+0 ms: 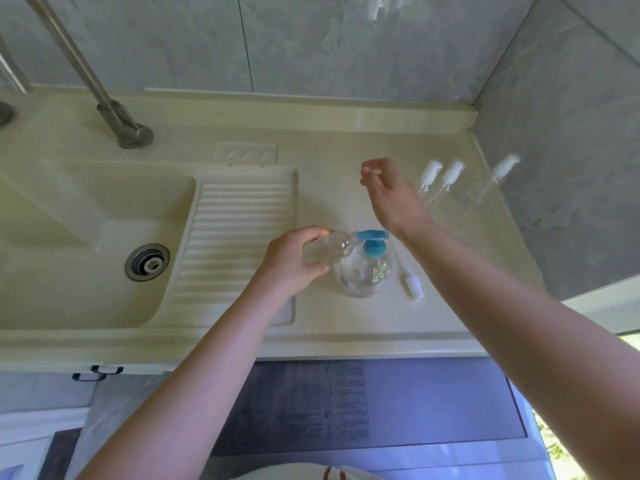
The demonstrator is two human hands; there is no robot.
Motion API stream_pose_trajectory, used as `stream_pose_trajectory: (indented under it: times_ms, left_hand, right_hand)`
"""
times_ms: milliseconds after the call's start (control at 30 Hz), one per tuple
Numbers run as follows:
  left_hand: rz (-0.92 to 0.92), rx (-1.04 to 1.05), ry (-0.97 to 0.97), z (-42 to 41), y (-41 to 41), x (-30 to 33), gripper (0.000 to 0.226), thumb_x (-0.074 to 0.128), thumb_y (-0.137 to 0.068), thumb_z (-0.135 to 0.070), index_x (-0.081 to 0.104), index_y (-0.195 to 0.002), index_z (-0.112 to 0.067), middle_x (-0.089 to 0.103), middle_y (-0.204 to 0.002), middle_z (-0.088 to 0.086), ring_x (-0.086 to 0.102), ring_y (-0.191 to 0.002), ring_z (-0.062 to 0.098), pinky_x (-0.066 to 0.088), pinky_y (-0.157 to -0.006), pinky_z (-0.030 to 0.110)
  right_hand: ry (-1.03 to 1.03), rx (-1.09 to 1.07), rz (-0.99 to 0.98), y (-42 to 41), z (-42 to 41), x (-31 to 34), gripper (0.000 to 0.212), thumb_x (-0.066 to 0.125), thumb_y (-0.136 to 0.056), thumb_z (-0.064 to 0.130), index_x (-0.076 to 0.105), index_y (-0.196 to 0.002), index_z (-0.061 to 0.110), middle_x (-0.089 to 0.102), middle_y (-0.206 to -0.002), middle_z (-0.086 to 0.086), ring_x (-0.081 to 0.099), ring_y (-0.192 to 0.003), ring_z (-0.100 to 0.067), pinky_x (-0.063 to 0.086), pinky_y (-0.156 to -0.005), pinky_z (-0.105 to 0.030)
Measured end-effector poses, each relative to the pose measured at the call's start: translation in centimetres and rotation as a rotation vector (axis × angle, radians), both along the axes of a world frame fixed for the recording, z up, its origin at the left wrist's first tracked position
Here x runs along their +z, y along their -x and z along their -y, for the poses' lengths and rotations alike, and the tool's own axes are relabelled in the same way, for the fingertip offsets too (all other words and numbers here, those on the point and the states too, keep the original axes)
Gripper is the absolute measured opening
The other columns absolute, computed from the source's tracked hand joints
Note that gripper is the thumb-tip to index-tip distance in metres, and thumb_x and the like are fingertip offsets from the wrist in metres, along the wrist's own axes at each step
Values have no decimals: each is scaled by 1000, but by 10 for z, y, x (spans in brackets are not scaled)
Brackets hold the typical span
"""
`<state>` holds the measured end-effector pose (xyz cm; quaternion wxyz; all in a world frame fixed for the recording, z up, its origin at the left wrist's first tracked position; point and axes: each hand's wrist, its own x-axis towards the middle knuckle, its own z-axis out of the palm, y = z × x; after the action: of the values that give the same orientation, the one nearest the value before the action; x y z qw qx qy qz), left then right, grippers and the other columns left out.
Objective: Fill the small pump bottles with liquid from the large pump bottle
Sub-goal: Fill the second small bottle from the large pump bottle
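1. Left hand [294, 259] grips a small clear bottle [327, 249], tilted, mouth at the blue spout of the large pump bottle [363, 271] on the counter [346, 327].
2. Right hand [391, 195] is raised behind, fingers loosely curled; whether they pinch anything I cannot tell.
3. Loose white pump top [410, 284] lies just right of the large bottle.
4. Three capped small bottles [450, 178] stand near the wall.
5. Sink [86, 237], drain [147, 262] and faucet [114, 112] sit left.
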<state>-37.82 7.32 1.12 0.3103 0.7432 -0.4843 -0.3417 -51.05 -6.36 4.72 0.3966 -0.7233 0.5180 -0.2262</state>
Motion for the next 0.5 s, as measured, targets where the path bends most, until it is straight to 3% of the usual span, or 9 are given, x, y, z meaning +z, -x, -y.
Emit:
stream_pose_trajectory:
  times_ms: [167, 267, 500]
  left_hand:
    - [-15, -9, 1, 0, -1, -2, 53, 76, -79, -10, 63, -123, -36, 62, -127, -12, 53, -122, 6, 34, -98, 16]
    - [-10, -12, 7, 4, -1, 0, 53, 77, -79, -10, 63, -122, -38, 61, -128, -12, 52, -123, 6, 34, -97, 16]
    - [22, -44, 26, 6, -1, 2, 52, 76, -79, -9, 63, -121, -38, 62, -127, -11, 53, -123, 8, 35, -97, 17]
  right_hand:
    - [3, -69, -38, 0, -13, -18, 30, 36, -104, 34, 55, -122, 21, 67, -115, -4, 60, -92, -22, 47, -79, -32]
    - [100, -43, -112, -2, -12, -17, 33, 34, -104, 37, 55, -125, 22, 65, -118, -4, 58, -109, -29, 44, -98, -44]
    - [29, 24, -126, 1, -4, -11, 38, 37, -105, 39, 49, -135, 19, 62, -127, -9, 52, -121, -30, 39, -106, -45]
